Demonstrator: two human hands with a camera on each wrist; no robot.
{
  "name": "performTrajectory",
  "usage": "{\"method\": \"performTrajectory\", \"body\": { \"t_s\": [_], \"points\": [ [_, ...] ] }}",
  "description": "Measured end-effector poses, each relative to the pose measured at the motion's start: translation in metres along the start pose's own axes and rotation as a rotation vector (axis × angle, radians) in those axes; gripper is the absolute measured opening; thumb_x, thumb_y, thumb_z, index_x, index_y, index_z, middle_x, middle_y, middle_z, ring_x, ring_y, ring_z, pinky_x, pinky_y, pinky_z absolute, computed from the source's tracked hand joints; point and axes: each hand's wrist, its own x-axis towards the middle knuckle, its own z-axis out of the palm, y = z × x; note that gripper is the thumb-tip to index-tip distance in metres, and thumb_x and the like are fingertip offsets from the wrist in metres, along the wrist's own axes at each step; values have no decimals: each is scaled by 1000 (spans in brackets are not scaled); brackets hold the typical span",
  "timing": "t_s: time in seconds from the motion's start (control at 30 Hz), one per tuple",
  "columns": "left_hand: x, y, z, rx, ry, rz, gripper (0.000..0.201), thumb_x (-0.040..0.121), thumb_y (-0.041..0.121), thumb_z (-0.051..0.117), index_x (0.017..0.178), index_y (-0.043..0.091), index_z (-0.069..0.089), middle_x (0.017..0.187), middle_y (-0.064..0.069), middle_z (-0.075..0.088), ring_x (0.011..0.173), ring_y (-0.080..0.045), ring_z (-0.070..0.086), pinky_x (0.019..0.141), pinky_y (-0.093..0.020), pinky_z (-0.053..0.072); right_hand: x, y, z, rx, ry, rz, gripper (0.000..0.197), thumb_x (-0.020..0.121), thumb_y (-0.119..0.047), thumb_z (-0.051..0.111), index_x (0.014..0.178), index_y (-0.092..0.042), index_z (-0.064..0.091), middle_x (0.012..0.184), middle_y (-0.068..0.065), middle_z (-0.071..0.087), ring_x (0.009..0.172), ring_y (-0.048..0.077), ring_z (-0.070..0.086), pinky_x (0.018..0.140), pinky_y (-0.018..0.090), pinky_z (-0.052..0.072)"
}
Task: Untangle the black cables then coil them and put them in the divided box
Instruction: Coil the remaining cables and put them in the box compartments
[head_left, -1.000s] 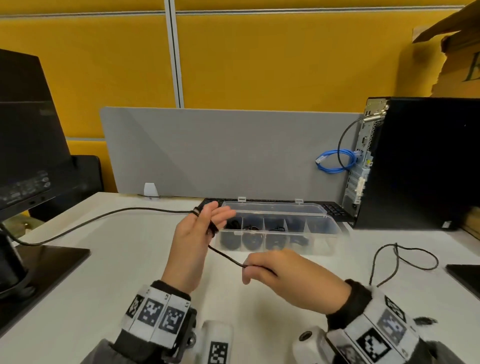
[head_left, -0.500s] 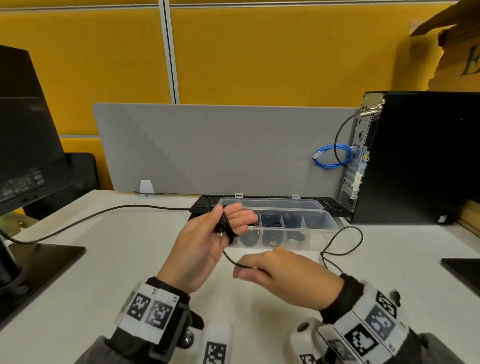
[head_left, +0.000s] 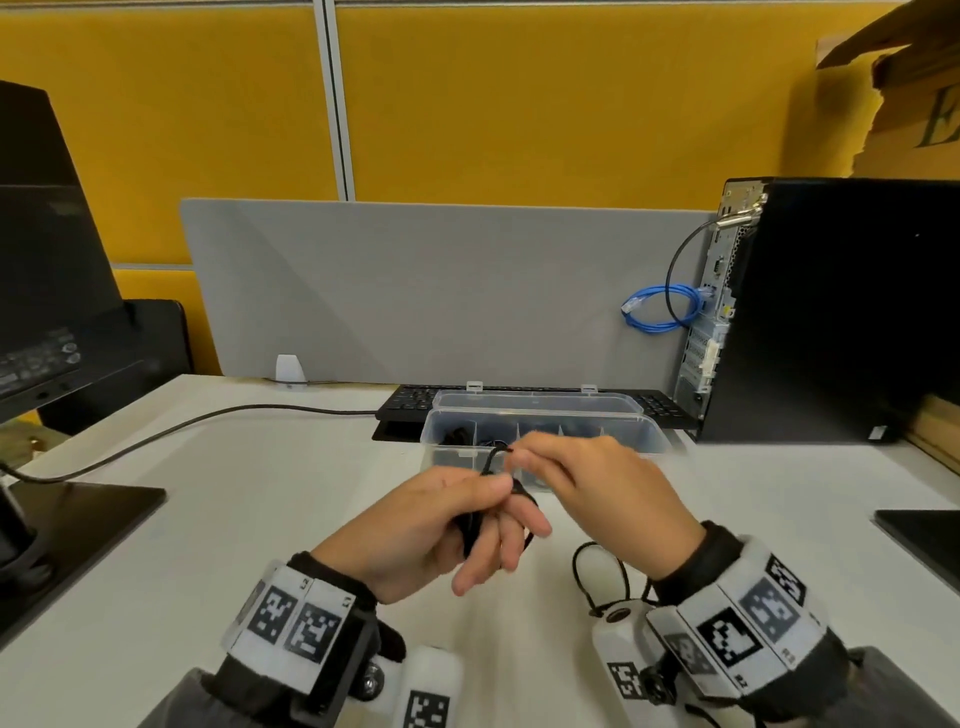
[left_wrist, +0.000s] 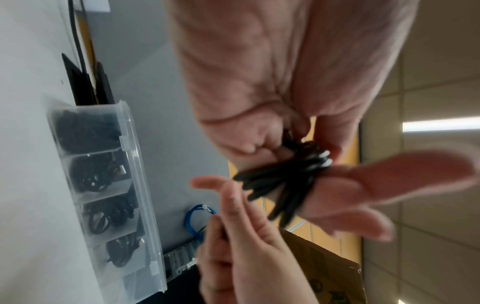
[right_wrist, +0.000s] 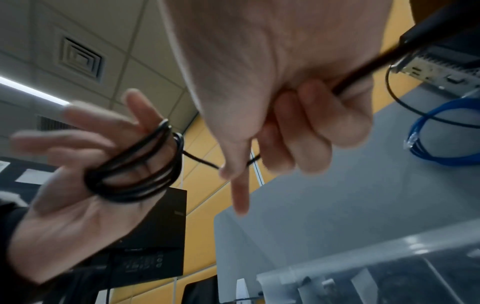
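A thin black cable (head_left: 470, 525) is wound in several loops round the fingers of my left hand (head_left: 498, 514), and the thumb presses the loops down. The coil (left_wrist: 280, 185) (right_wrist: 135, 170) shows in both wrist views. My right hand (head_left: 587, 483) is just beyond the left hand and pinches the free run of the cable (right_wrist: 202, 160) between thumb and curled fingers. The loose tail (head_left: 597, 571) lies on the desk by my right wrist. The clear divided box (head_left: 540, 421) stands open behind my hands, with black coiled cables in its compartments (left_wrist: 98, 179).
A black keyboard (head_left: 410, 400) lies behind the box. A PC tower (head_left: 831, 312) with a blue cable (head_left: 660, 312) stands at the right. A monitor stand (head_left: 78, 519) and its cable (head_left: 208, 421) are at the left. A grey partition (head_left: 415, 291) closes the back.
My right hand rose from below the left hand to above and beyond it, carrying the cable round the left fingers. The loose tail slid from beside the box to my right wrist.
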Motion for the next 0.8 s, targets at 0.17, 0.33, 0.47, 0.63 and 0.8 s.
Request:
{"method": "performTrajectory", "body": {
  "t_s": [0.17, 0.33, 0.47, 0.63, 0.8],
  "points": [
    [11, 1, -6, -185, 405, 248, 33, 87, 28, 47, 102, 4, 64, 92, -10, 73, 89, -17, 69, 81, -25, 52, -2, -3, 9, 24, -440, -61, 31, 101, -34, 28, 104, -22, 57, 92, 0, 61, 82, 16, 56, 73, 29, 42],
    [5, -6, -16, 676, 368, 15, 44, 68, 39, 78, 106, 28, 58, 96, 9, 68, 89, 5, 63, 86, -14, 47, 1, -6, -4, 13, -320, -134, 25, 98, -35, 36, 82, -26, 53, 60, -12, 44, 56, 3, 41, 61, 24, 37],
    [4, -5, -10, 913, 404, 4, 14, 82, 36, 66, 92, 26, 64, 66, 6, 67, 59, 4, 59, 62, -10, 41, 2, 12, -26, 86, -202, -58, 29, 94, -38, 45, 77, -20, 60, 62, -10, 52, 57, 2, 47, 57, 18, 34],
    [1, -2, -38, 1108, 861, 136, 18, 89, 30, 57, 95, 15, 65, 78, 5, 65, 65, -5, 56, 55, -11, 39, 3, 51, -47, 8, -152, 148, 32, 96, -32, 43, 71, -16, 55, 58, -8, 48, 48, 2, 43, 50, 13, 34],
    [-10, 5, -59, 1160, 1164, 229, 21, 90, 23, 56, 90, 4, 65, 68, 2, 55, 59, -6, 46, 57, -9, 30, -7, 105, -68, -271, -171, 427, 34, 98, -28, 40, 65, -23, 45, 64, -3, 50, 57, 9, 46, 53, 21, 31]
  ]
}}
